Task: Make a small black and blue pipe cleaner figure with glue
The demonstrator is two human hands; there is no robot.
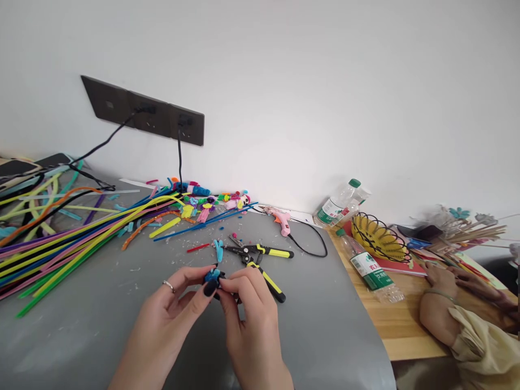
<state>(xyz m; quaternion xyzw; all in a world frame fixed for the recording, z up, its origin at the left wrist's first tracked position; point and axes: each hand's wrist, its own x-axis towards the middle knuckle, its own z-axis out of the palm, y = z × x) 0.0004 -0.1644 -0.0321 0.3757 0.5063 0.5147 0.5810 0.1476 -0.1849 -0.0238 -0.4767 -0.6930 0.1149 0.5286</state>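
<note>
Between my fingertips is a small blue and black fuzzy piece (212, 275) that looks like shaped pipe cleaner. My left hand (170, 309) pinches it from the left, thumb in front. From the right, my right hand (249, 309) grips its other side with thumb and fingers; part of the piece is hidden behind them. Just beyond my hands lies a light blue pipe cleaner piece (219, 251). Pliers with yellow and black handles (274, 252) rest open on the grey mat, partly behind my right hand. Left of the blue piece is a short red stick (197, 248).
Long coloured pipe cleaners (89, 238) spread across the left. Small pipe cleaner figures (207, 208) line the wall. A pink glue gun (283, 222) with black cord lies behind the pliers. Rightward are plastic bottles (368, 265), a yellow basket (377, 238) and another person's hands (441, 281).
</note>
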